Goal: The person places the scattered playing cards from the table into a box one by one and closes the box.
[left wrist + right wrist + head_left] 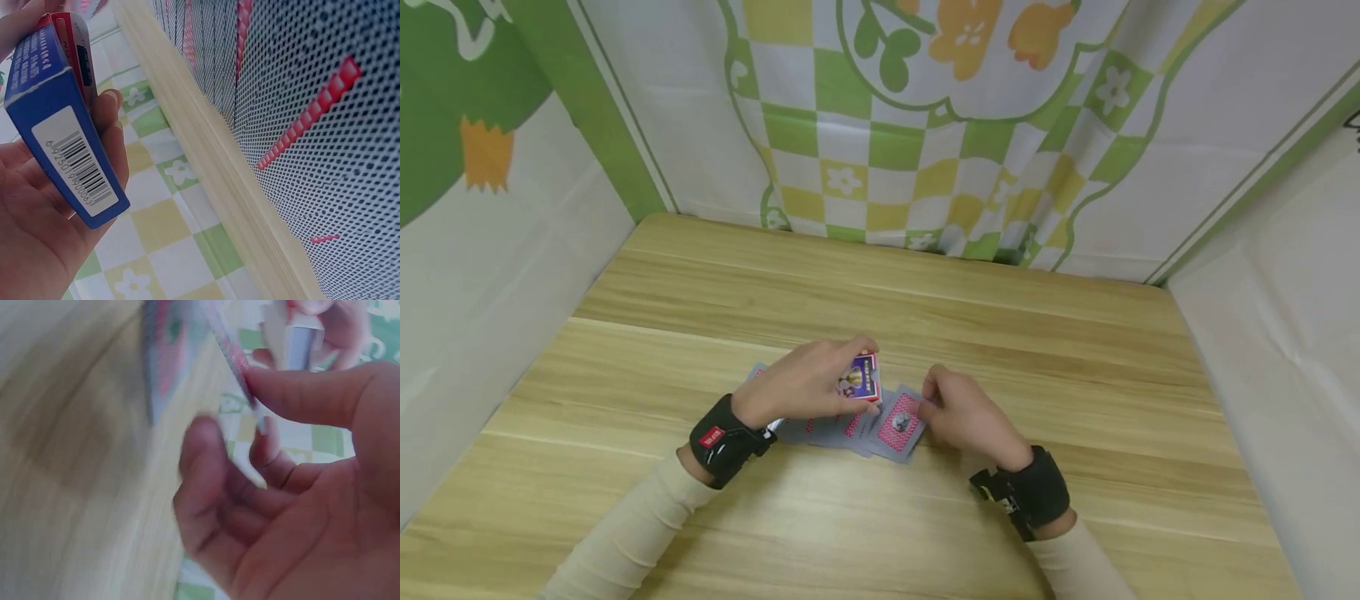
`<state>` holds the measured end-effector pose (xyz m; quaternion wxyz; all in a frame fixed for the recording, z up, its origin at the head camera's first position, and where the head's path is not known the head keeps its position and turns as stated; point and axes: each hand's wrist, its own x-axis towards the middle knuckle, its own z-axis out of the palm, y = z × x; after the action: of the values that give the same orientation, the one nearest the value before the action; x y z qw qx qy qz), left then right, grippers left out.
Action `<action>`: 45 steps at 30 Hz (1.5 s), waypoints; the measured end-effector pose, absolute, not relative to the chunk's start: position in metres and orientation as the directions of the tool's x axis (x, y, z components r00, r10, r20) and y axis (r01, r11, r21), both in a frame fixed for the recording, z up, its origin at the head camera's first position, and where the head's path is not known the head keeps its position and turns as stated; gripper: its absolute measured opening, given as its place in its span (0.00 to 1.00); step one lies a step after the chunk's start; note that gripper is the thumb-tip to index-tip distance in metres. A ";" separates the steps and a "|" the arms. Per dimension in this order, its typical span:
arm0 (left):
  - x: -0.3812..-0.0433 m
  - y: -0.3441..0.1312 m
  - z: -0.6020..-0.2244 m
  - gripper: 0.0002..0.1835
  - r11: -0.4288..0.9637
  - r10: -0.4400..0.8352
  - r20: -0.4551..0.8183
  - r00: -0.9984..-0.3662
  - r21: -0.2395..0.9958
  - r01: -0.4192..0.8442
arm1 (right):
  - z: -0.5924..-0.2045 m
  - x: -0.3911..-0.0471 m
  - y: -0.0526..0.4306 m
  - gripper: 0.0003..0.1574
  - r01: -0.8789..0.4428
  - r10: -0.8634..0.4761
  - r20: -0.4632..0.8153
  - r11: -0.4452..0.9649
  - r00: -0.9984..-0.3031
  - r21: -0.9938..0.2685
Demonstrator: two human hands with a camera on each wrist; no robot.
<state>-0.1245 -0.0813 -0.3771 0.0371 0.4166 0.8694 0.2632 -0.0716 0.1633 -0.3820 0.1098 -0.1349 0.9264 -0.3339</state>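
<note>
My left hand (pixel 808 379) grips a small playing-card box (pixel 861 377) above the table, thumb and fingers on its opposite sides. In the left wrist view the box (pixel 69 137) shows a blue side with a barcode panel. My right hand (pixel 973 412) pinches a playing card (pixel 232 359) by its edge, thumb on one face. From the head view, a card (pixel 898 425) with a red-patterned back lies at its fingertips. More cards (pixel 831 432) lie spread and overlapping under the left hand, which partly hides them.
The wooden table (pixel 737 292) runs back to a checked green-and-yellow curtain (pixel 887 167). Pale fabric walls (pixel 1285 275) stand at both sides. Each wrist wears a black strap (pixel 726 442) with a camera.
</note>
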 end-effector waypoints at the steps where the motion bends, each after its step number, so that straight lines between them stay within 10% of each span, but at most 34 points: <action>1: -0.125 -0.081 -0.377 0.38 0.514 0.744 0.154 -0.650 0.490 0.704 | -0.380 -0.072 0.164 0.10 -0.172 -0.339 -0.115 0.706 -0.934 -0.687; 13: -0.126 -0.081 -0.381 0.40 0.513 0.743 0.158 -0.650 0.490 0.705 | -0.359 -0.073 0.171 0.09 -0.035 -0.114 -0.002 0.324 -0.994 -0.945; 31: -0.124 -0.078 -0.379 0.40 0.505 0.735 0.181 -0.653 0.496 0.706 | -0.364 -0.070 0.147 0.09 0.112 -0.084 -0.118 0.069 -0.989 -0.991; 45: -0.123 -0.077 -0.380 0.38 0.490 0.758 0.193 -0.622 0.461 0.740 | -0.385 -0.057 0.120 0.08 -0.413 -0.239 0.342 0.630 -0.909 -0.657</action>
<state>-0.1228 -0.0769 -0.3803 0.0178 0.4341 0.8629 0.2581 -0.0570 0.1200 -0.3852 -0.1118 -0.1818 0.8959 -0.3896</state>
